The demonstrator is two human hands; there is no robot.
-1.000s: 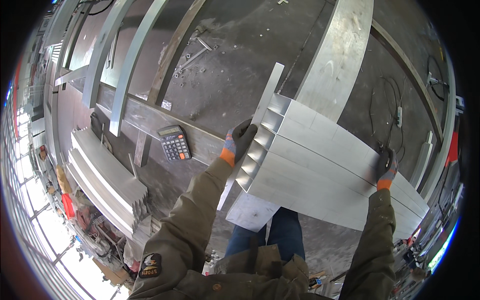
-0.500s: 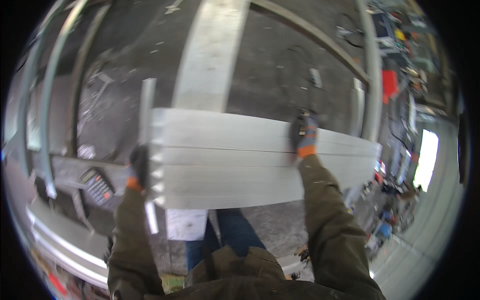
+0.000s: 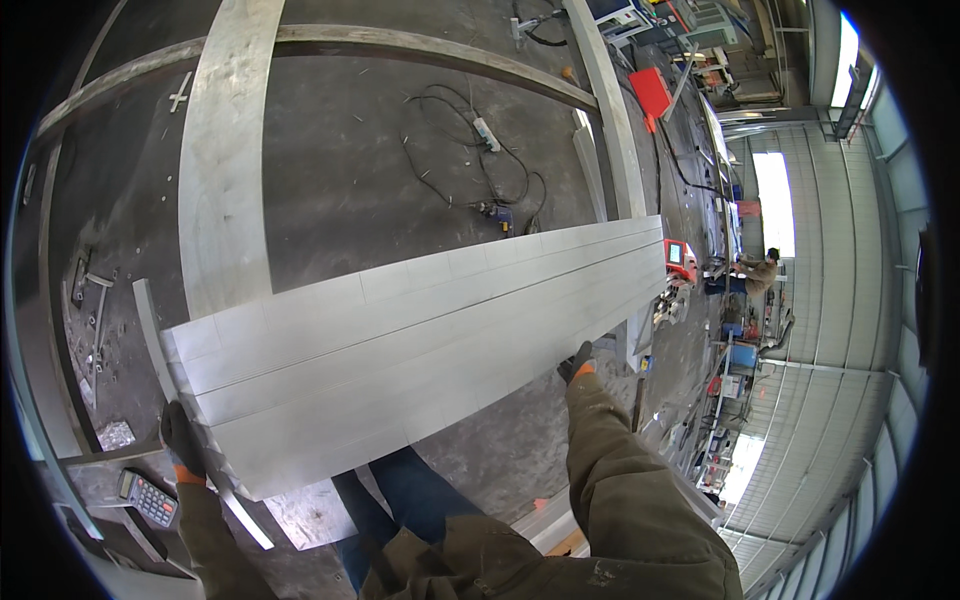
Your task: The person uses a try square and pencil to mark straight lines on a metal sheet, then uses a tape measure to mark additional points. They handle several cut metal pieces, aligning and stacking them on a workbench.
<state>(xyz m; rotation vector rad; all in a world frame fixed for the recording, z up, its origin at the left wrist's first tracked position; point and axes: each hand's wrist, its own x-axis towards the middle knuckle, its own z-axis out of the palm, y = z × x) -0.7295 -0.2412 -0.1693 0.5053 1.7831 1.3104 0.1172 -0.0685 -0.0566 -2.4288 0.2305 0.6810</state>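
Observation:
Several long flat silver metal profiles [image 3: 420, 340] lie side by side, running from the lower left to the right. My left hand [image 3: 182, 438], in a dark glove with an orange cuff, is held flat against their left ends, fingers stretched out. By the near long edge, toward the right end, is my right hand [image 3: 577, 363], gloved the same way. Its thumb and fingers are spread apart against that edge, and part of the hand is hard to make out. Under the profiles, a wide flat metal bar [image 3: 228, 150] runs away from me.
A calculator [image 3: 148, 497] sits beside my left forearm. Frame beams [image 3: 430, 48] cross beyond the profiles, with a black cable [image 3: 520, 185] on the floor between them. A red device with a screen [image 3: 680, 260] stands by the right end. Another person [image 3: 757, 272] works farther right.
My right hand has left the top of the profiles and come down to their near edge. My left hand stays at their left ends. The view has swung toward the right.

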